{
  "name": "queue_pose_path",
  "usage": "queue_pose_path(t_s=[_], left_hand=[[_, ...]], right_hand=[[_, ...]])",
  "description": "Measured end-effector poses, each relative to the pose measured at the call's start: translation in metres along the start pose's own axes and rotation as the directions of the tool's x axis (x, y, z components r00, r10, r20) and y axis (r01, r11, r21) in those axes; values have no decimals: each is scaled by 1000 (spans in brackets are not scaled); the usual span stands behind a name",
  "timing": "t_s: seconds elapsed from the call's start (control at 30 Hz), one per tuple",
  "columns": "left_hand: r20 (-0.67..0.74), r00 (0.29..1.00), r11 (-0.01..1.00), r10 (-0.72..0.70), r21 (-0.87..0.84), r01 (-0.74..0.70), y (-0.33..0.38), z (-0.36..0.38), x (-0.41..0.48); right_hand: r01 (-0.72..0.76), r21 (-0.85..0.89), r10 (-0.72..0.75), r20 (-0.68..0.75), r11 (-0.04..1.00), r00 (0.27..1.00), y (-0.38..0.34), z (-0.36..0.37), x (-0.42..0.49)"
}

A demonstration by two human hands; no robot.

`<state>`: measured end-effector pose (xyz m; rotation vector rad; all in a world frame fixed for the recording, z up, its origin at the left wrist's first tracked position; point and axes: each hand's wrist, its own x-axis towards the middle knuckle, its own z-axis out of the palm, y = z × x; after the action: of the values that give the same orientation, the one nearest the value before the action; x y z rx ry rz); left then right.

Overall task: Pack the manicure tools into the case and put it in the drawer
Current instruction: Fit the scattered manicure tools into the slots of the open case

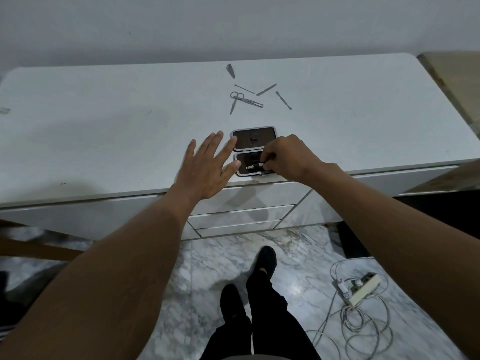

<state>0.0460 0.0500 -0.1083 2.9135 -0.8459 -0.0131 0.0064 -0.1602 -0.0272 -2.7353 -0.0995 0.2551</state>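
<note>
Head view, one entry per item.

- Desk [104,131]: white top with rounded corners, set against a pale wall.
- Case [267,139]: lies open near the front edge of the desk, right of centre. It has two dark-lined halves with pale rims, one behind the other and touching at the hinge.
- Left hand [205,167]: released, palm down, fingers straight and spread. The index fingertip touches the left rim of the far half and the thumb tip touches the left rim of the near half. It grasps nothing.
- Right hand [288,158]: fingers curled over the right side of the near half, pinching the end of a slim tool [253,166].
- Slim tool: silver with a dark band, lying across the lining of the near half. Its far end points left.
- Loose tools, on the desk top well behind the case:
  - pointed nipper [230,70], farthest back
  - thin stick [244,89]
  - flat file [266,89]
  - scissors [233,105]
  - tweezers [252,102], crossing the scissors
  - cuticle pusher [283,100], at the right of the group
- Drawers [244,200]: three white fronts stacked under the desk edge, directly below the case. All three are closed.
- Floor [207,268]: grey-veined marble tile.
- Power strip [363,288]: on the floor at right, with pale cables looped around it.
- Legs [262,307]: the person's own, in black trousers and black shoes, standing in front of the drawers.
</note>
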Motion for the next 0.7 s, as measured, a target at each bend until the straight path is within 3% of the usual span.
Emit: queue_pose_path(t_s=[0.4, 0.7], left_hand=[[-1, 1000, 1000, 3, -11, -3, 0, 0, 0], [10, 1000, 1000, -6, -31, 7, 2, -8, 1]], right_hand=[[-5, 9, 5, 28, 1000, 1000, 0, -5, 0], [-71, 19, 72, -41, 997, 997, 11, -30, 17]])
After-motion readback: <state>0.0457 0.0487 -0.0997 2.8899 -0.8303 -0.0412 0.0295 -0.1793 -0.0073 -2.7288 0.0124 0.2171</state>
